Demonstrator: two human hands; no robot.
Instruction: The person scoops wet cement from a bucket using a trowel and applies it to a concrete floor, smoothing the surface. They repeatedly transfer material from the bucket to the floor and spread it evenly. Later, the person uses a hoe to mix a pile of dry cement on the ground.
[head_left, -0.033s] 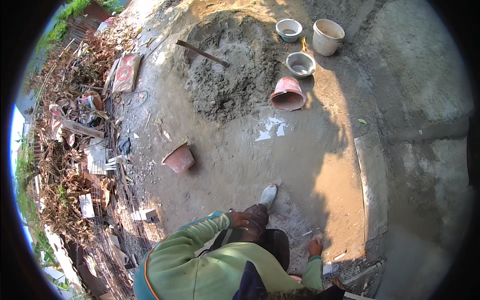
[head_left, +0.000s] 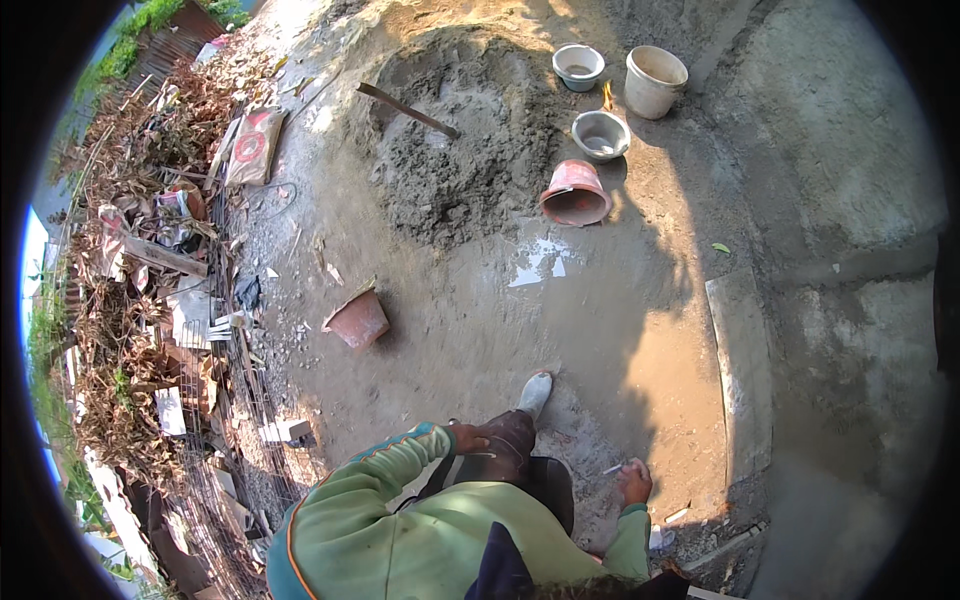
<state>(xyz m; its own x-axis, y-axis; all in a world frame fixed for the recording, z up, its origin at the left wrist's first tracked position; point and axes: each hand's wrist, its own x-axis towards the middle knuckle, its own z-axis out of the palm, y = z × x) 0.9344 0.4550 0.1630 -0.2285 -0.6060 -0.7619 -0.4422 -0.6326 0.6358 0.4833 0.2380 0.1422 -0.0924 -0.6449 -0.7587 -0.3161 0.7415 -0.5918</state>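
My left hand (head_left: 470, 438) rests on my dark trouser leg (head_left: 508, 440), its fingers lying along the thigh. On the right, my right hand (head_left: 634, 484) is held out low beside my body, with a thin white cigarette (head_left: 612, 469) between its fingers. My pale, mud-coated boot (head_left: 536, 392) stands on the wet grey ground in front of me. Green sleeves cover both of my arms.
A mound of wet mortar (head_left: 470, 140) lies ahead with a wooden handle (head_left: 408, 110) sticking out. Beyond the overturned red bucket (head_left: 577, 193) stand grey bowls (head_left: 601, 135) and a white bucket (head_left: 655, 82). Another reddish bucket (head_left: 358, 320) lies left, near debris (head_left: 150, 300).
My right hand has shifted slightly upward and turned, so the cigarette shows more clearly. My left hand has slid slightly left on the leg.
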